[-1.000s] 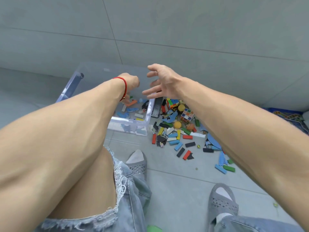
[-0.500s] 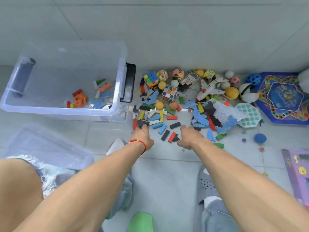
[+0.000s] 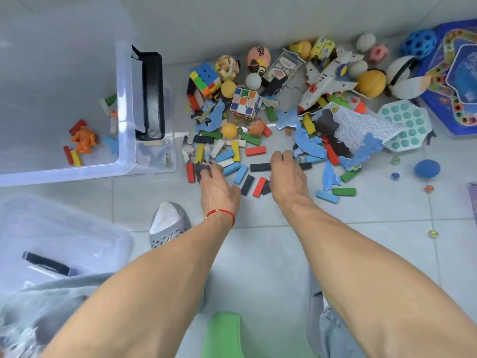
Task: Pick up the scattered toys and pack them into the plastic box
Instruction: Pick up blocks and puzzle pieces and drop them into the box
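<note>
A clear plastic box [image 3: 126, 104] stands on the floor at the left, holding an orange figure [image 3: 84, 139] and a few coloured blocks. A pile of coloured wooden blocks [image 3: 233, 157] and blue puzzle pieces [image 3: 309, 146] lies to the right of it. My left hand [image 3: 216, 188], with a red bracelet at the wrist, is at the near left edge of the pile, its fingertips pinching a dark block [image 3: 202, 167]. My right hand [image 3: 286, 175] rests fingers-down on the pile beside a black block [image 3: 259, 167]; what is under its fingers is hidden.
Behind the blocks lie two puzzle cubes [image 3: 244, 103], several balls, a toy plane [image 3: 327, 81], a teal bubble toy [image 3: 405, 125] and a blue game board [image 3: 462, 81]. Marbles and a blue ball [image 3: 427, 168] dot the right. The box lid [image 3: 64, 228] lies lower left, beside my slippered foot [image 3: 167, 226].
Both hands have dropped from above the box to the block pile on the floor, and my view has tilted down. The left hand has closed on a dark block.
</note>
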